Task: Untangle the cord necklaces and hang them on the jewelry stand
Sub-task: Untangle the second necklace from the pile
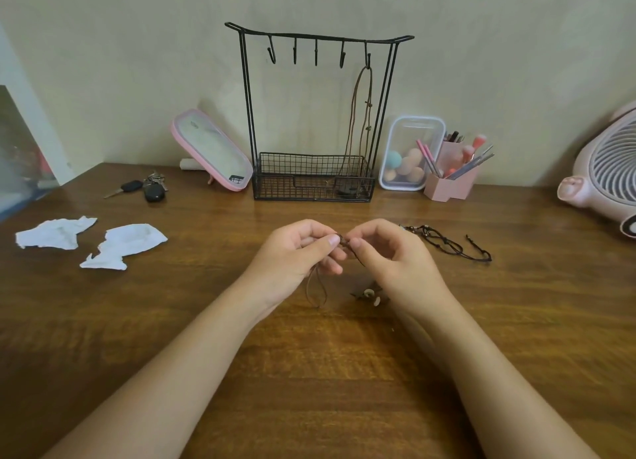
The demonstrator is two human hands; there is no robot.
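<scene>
Brown wooden table (309,383) against pale wall; open wood between hands and stand. Left grip (296,252) and right grip (389,255) narrow, fingertips pinching thin brown cord necklace (343,241) at a knot above table centre, loop hanging under left. Black cord necklace (444,243) flat just right, long axis left-right. Tan cord necklace (358,114) vertical on rightmost hook of black wire jewelry stand (246,97).

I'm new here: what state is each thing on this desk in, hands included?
Brown cord: held between both hands, loop hanging.
Left hand: pinches the cord.
Right hand: pinches the same cord.
Black necklace: lying loose on the table, untouched.
Stand: upright, four hooks empty.
Hung necklace: on the rightmost hook.
Clear box: lid on.
Mirror: tilted back.
</scene>
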